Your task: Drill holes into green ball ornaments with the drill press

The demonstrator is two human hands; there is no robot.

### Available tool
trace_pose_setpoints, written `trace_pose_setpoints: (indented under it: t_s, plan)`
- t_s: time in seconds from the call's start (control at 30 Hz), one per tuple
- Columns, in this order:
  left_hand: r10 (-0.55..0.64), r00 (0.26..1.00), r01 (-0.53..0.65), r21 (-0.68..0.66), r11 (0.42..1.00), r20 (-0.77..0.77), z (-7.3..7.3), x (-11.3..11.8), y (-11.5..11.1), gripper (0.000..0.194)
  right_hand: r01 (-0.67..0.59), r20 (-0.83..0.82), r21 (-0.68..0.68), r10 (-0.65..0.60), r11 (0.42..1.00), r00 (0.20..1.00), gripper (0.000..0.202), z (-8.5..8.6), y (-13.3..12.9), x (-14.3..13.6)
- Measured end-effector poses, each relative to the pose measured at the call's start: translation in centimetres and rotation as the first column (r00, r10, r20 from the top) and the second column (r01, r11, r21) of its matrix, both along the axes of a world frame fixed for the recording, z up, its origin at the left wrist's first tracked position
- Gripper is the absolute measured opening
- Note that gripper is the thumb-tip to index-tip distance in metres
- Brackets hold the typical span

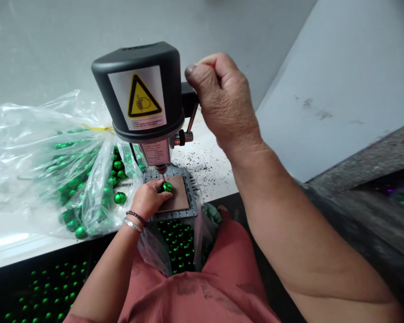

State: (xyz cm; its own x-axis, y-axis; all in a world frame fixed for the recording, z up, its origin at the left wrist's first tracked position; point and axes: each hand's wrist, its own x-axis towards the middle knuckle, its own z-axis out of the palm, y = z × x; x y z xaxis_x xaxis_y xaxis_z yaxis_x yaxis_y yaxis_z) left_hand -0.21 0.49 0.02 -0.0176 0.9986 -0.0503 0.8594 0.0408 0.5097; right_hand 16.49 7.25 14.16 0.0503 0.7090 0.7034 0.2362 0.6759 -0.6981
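Note:
My left hand (151, 196) pinches a shiny green ball (167, 186) between thumb and fingers on a brown board (177, 197). The board lies on the grey base (192, 207) of a small drill press (104, 85). Its thin bit comes down right at the ball; whether it has entered the ball I cannot tell. Up beside the black motor housing, my right hand (224, 92) is closed round the press's lever (193, 117), and a bit of its red knob shows between the fingers.
A clear plastic bag (27, 134) of green balls, tied with yellow string, lies on the white table (215, 177) at the left. One loose ball (120, 198) rests near its mouth. Dark shavings dot the tabletop. Below the table edge, an open bag holds more green balls (177, 244).

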Motion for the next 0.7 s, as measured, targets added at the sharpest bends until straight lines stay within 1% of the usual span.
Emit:
trace_pose_setpoints:
  t_s: [0.07,0.13,0.23,0.33,0.4,0.47,0.53,0.6,0.7]
  plan:
    - [0.0,1.0,0.0,0.006,1.0,0.001,0.0,0.0,-0.1,0.043,-0.008,0.029,0.007,0.008,1.0,1.0,0.031,0.5,-0.1,0.2]
    - [-0.008,1.0,0.008,0.009,1.0,0.007,0.0,-0.1,-0.1,0.042,0.012,0.058,-0.002,-0.012,1.0,0.998,0.035,0.9,-0.8,0.3]
    - [-0.023,1.0,0.023,0.018,1.0,0.006,-0.1,-0.1,-0.1,0.038,0.091,0.136,-0.055,-0.082,0.994,0.987,0.027,1.2,-2.8,0.3]
    - [-0.019,1.0,0.019,0.022,1.0,-0.01,-0.1,0.0,-0.1,0.037,0.222,0.277,-0.053,-0.199,0.974,0.94,0.022,1.0,-5.4,0.4]
    - [-0.015,1.0,0.015,0.022,1.0,-0.013,-0.1,0.0,-0.1,0.039,0.317,0.345,-0.019,-0.292,0.948,0.892,0.018,0.4,-6.6,0.4]
    - [-0.022,1.0,0.022,0.023,0.999,-0.009,-0.1,0.0,-0.2,0.04,0.378,0.365,0.042,-0.366,0.925,0.856,0.02,-0.3,-7.3,0.2]
    - [-0.039,0.999,0.039,0.024,0.999,-0.009,-0.2,-0.1,-0.2,0.04,0.405,0.35,0.116,-0.418,0.907,0.838,0.022,-1.1,-7.4,0.1]
    - [-0.048,0.999,0.049,0.035,0.998,-0.009,-0.2,-0.1,-0.2,0.04,0.418,0.327,0.179,-0.455,0.891,0.828,0.019,-2.0,-7.4,0.0]
    - [-0.037,0.999,0.036,0.05,0.998,0.001,-0.4,-0.1,-0.2,0.042,0.407,0.308,0.249,-0.47,0.879,0.827,0.015,-3.5,-7.5,0.0]
